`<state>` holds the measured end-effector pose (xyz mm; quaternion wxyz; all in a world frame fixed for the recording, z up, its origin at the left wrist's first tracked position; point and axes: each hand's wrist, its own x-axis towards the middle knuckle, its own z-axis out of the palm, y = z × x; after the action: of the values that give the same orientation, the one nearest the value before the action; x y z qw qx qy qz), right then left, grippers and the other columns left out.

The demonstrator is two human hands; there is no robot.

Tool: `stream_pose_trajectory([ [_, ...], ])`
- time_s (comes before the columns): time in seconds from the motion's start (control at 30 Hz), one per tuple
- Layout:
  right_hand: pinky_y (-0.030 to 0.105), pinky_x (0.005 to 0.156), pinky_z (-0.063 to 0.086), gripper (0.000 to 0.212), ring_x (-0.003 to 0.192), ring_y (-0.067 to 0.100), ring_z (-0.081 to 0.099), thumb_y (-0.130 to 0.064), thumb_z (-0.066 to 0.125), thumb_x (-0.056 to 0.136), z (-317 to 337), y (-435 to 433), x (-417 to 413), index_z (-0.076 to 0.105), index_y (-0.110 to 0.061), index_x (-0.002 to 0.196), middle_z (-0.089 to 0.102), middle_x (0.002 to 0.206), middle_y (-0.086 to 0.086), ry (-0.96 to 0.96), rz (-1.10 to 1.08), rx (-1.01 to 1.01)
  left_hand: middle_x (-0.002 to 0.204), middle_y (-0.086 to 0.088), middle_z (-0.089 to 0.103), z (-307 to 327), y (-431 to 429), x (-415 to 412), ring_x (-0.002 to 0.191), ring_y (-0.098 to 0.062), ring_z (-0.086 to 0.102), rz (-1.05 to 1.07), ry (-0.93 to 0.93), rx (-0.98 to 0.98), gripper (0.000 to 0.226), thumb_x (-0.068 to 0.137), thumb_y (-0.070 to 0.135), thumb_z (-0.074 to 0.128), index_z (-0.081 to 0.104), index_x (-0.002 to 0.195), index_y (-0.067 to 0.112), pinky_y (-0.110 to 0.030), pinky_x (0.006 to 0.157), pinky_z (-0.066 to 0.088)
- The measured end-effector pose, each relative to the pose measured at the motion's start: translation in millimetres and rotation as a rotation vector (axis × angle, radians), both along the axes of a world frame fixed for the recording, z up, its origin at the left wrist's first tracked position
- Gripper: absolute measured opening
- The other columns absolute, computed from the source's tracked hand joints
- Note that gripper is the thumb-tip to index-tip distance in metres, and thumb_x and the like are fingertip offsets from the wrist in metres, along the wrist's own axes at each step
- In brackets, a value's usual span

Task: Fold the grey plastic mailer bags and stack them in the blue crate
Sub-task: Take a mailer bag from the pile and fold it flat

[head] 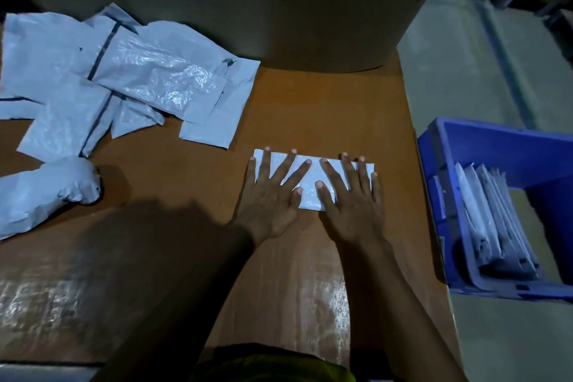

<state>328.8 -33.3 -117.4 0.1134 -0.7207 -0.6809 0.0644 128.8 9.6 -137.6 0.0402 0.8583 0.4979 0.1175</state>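
While both hands — left hand (268,195), right hand (350,198) — press flat, fingers spread, on the folded mailer (311,183), its long axis points toward the blue crate (483,139) past the desk's right edge — nearer the right hand.

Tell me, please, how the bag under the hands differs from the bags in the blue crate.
The pressed bag lies flat under the left hand and right hand; the crate bags stand on edge in the blue crate. It is alone; they are several, side by side. All are folded grey plastic.
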Motion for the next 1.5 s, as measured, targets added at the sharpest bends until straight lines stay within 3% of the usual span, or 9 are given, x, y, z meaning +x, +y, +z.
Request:
stream_pose_trajectory([
  [0.27, 0.046, 0.127, -0.009, 0.065, 0.155, 0.005, -0.020, -0.074, 0.025, 0.102, 19, -5, 3, 0.011, -0.051, 0.160, -0.006, 0.172, -0.016, 0.110, 0.060, -0.115, 0.173, 0.000, 0.012, 13, -8, 1, 0.157, -0.041, 0.008, 0.043, 0.048, -0.077, 0.061, 0.105, 0.056, 0.015, 0.018, 0.164, 0.038, -0.073, 0.119, 0.008],
  [0.43, 0.051, 0.127, 0.013, 0.057, 0.158, 0.010, 0.011, -0.056, 0.072, 0.091, 25, -34, 22, 0.056, -0.042, 0.144, 0.029, 0.166, -0.012, 0.357, 0.042, 0.158, 0.173, 0.000, 0.012, 27, -37, -3, 0.156, -0.033, 0.018, 0.202, -0.103, -0.063, 0.068, 0.101, 0.062, 0.037, 0.011, 0.162, 0.045, -0.061, 0.118, 0.021],
  [0.57, 0.053, 0.109, 0.041, 0.022, 0.143, 0.017, 0.046, -0.035, 0.076, 0.092, 11, -44, 23, 0.077, -0.031, 0.114, 0.061, 0.143, -0.007, 0.269, 0.091, 0.330, 0.167, 0.002, 0.025, 27, -56, -15, 0.149, -0.026, 0.027, 0.124, -0.370, -0.098, 0.080, 0.085, 0.033, 0.068, 0.032, 0.157, 0.043, -0.051, 0.117, 0.025],
  [0.77, 0.043, 0.111, 0.044, 0.026, 0.139, 0.008, 0.047, -0.020, 0.077, 0.090, 13, -45, 30, 0.078, -0.028, 0.115, 0.063, 0.137, -0.012, 0.449, 0.079, 0.284, 0.129, 0.002, 0.055, 31, -45, -28, 0.121, -0.018, 0.049, 0.194, -0.670, -0.014, 0.066, 0.073, -0.014, 0.061, 0.065, 0.126, 0.025, -0.046, 0.090, 0.054],
  [1.1, 0.011, 0.086, 0.040, 0.026, 0.099, 0.001, 0.055, -0.021, 0.071, 0.099, 88, -11, 49, 0.074, -0.027, 0.124, 0.057, 0.104, -0.003, 0.559, 0.071, 0.430, 0.079, 0.002, 0.056, 89, -13, -38, 0.067, -0.009, 0.051, 0.362, -1.204, -0.220, 0.045, 0.086, 0.034, 0.084, 0.061, 0.124, 0.026, -0.030, 0.067, 0.047],
  [1.2, 0.013, 0.086, 0.044, 0.028, 0.099, -0.006, 0.053, -0.027, 0.070, 0.099, 82, 6, 53, 0.070, -0.044, 0.121, 0.051, 0.103, -0.017, 0.544, 0.090, 0.223, 0.074, -0.002, 0.053, 71, 2, -38, 0.063, -0.008, 0.051, 0.463, -1.079, -0.362, 0.046, 0.087, 0.040, 0.082, 0.060, 0.121, 0.018, -0.031, 0.069, 0.045],
  [1.3, 0.026, 0.100, 0.045, 0.029, 0.118, 0.014, 0.057, -0.035, 0.067, 0.099, 57, 15, 51, 0.069, -0.033, 0.128, 0.058, 0.124, -0.002, 0.417, 0.052, 0.024, 0.104, 0.001, 0.065, 47, 2, -37, 0.098, -0.019, 0.063, 0.463, -0.728, -0.302, 0.061, 0.089, 0.063, 0.064, 0.054, 0.133, 0.022, -0.042, 0.087, 0.054],
  [1.37, 0.048, 0.109, 0.042, 0.038, 0.129, 0.025, 0.053, -0.047, 0.062, 0.099, 40, 13, 44, 0.068, -0.028, 0.131, 0.058, 0.137, 0.004, 0.250, 0.043, 0.032, 0.138, -0.009, 0.057, 37, -4, -31, 0.130, -0.032, 0.050, 0.406, -0.498, -0.142, 0.065, 0.095, 0.063, 0.046, 0.048, 0.144, 0.020, -0.055, 0.104, 0.046],
  [1.5, 0.047, 0.121, 0.020, 0.048, 0.151, 0.019, 0.029, -0.057, 0.046, 0.105, 30, 0, 16, 0.054, -0.034, 0.146, 0.036, 0.164, -0.004, 0.185, 0.026, 0.024, 0.171, -0.006, 0.017, 34, -18, -8, 0.159, -0.029, 0.007, 0.138, -0.247, 0.026, 0.062, 0.109, 0.052, 0.030, 0.025, 0.163, 0.022, -0.051, 0.128, 0.010],
])
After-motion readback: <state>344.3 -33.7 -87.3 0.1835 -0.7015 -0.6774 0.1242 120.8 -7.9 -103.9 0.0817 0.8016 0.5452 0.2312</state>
